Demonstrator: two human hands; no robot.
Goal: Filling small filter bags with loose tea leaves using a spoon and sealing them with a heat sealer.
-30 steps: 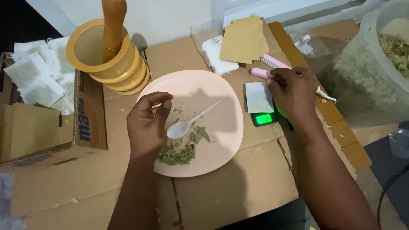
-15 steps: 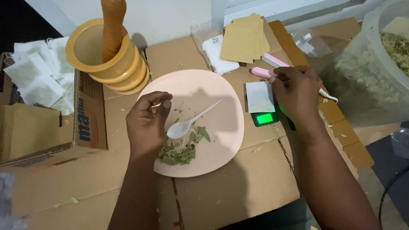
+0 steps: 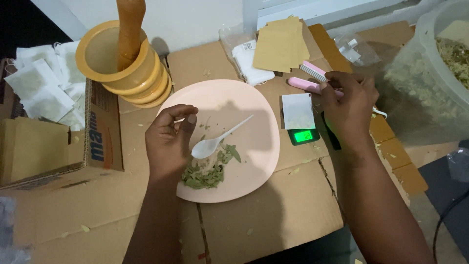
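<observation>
**Inspector:** Start with the hands. State of each?

**Assistant:** The left hand (image 3: 168,139) hovers over the round pale pink plate (image 3: 254,166), fingers curled with thumb and fingertips pinched together; whether a scrap of leaf sits in the pinch, I cannot tell. The right hand (image 3: 347,105) grasps the slim pink bar-shaped tool (image 3: 305,85) at its near end, at the far side of the small white paper sachet (image 3: 298,111).

**Inspector:** Where do the working materials lie?

**Assistant:** A small heap of dried green leaves (image 3: 205,171) lies on the near part of the plate, just beside the left hand. The white plastic spoon (image 3: 217,141) rests bowl-down against the heap, handle pointing toward the sachet, within easy reach of the pinching fingers.

**Inspector:** And the sachet?

**Assistant:** It lies flat on a small pocket scale with a lit green display (image 3: 303,135), just right of the plate, presumably so its contents can be weighed.

**Inspector:** Surroundings?

**Assistant:** All sits on flattened brown cardboard covering the counter (image 3: 273,220). Beyond the plate stand a yellow wooden mortar (image 3: 122,63) with a brown pestle (image 3: 131,29) upright in it, and a stack of tan paper envelopes (image 3: 283,44). More white sachets (image 3: 44,93) fill a cardboard box at left; a large translucent plastic tub (image 3: 430,88) of dried plant matter stands at right.
</observation>
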